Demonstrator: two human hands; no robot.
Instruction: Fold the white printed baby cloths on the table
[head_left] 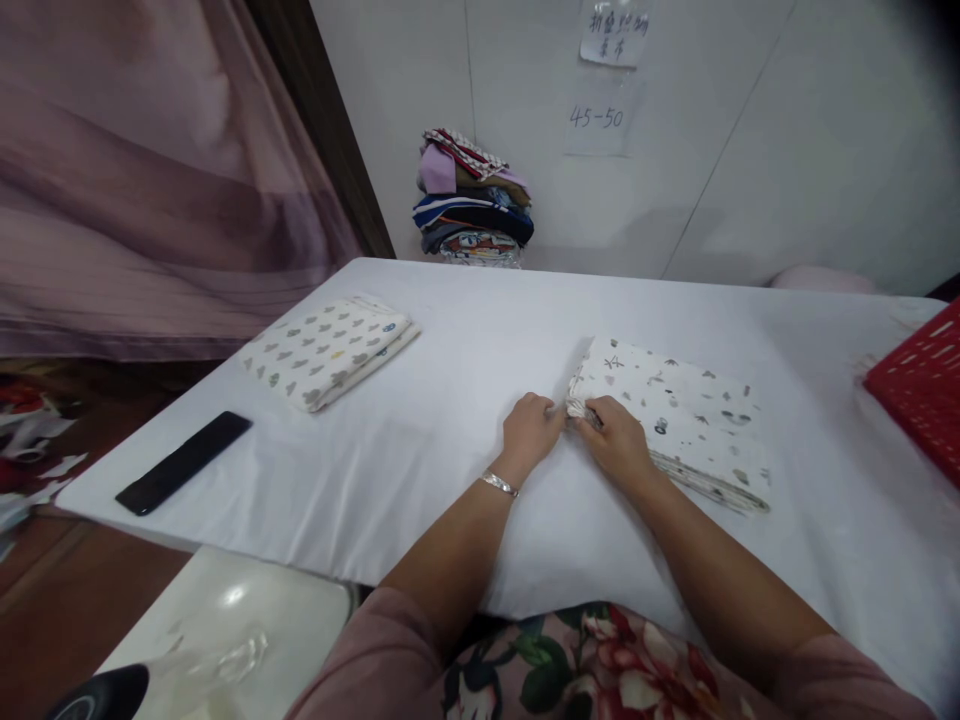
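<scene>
A folded white cloth with small grey prints [682,405] lies flat on the white-covered table [450,350], right of centre. My right hand [616,440] is closed on its near left corner, thumb and fingers pinching the layered edge. Just to the left, my left hand [531,430] has its fingers curled together at the same corner; its fingertips meet the cloth's edge close to my right hand. A second folded cloth with grey cloud-like prints [322,350] rests at the left of the table, touched by neither hand.
A black phone [184,463] lies near the table's left edge. Stacked fabrics [474,205] stand behind the far edge, by the wall. At the right is a red basket [919,385]. A white surface [247,620] sits lower left, and a pink curtain [150,180] hangs upper left.
</scene>
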